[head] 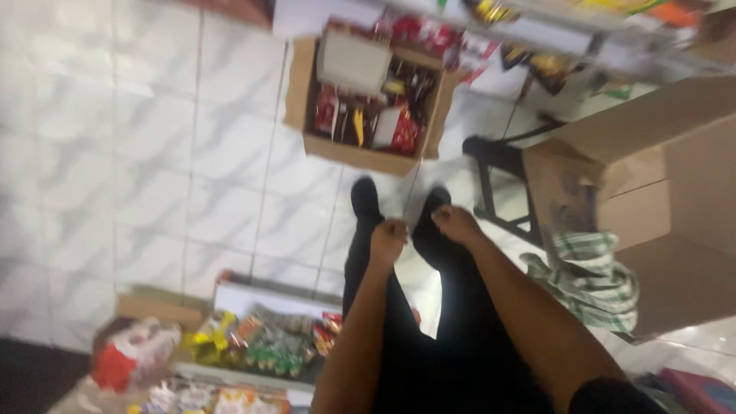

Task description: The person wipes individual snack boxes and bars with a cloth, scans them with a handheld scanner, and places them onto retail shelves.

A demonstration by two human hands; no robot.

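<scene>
The picture is blurred by motion. My left hand (387,239) is curled shut and rests on my left leg in black trousers (429,353). Beside it, my right hand (455,224) is also curled, knuckles up, on my right leg. I see nothing held in either hand. Both forearms reach up from the bottom edge. My black shoes (365,196) stand on the white tiled floor (153,153) just beyond the hands.
An open cardboard box (297,84) of red packets sits on the floor ahead. A large brown carton (675,199) stands at the right, with a green-and-white checked cloth (594,280) against it and a black metal frame (497,165) beside it. Packaged snacks (261,345) lie on a shelf at lower left.
</scene>
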